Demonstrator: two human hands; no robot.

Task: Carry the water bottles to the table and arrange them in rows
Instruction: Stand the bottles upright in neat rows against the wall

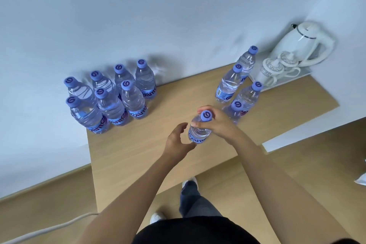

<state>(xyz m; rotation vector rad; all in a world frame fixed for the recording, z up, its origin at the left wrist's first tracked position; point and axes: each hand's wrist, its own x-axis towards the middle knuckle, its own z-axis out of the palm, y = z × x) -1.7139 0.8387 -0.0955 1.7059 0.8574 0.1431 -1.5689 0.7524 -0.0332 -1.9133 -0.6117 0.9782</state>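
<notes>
1. Gripping the water bottle [199, 130] at its neck, right hand [219, 123] holds it mid-table [138, 156].
2. Left hand [176, 142] open, thumb touching its base.
3. Advice: keep upright; align with the 7-bottle block [111, 95].

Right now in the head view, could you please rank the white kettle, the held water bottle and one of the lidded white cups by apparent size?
1. White kettle
2. Held water bottle, though nearer the camera, so its real size against the kettle is unsure
3. Lidded white cup
</notes>
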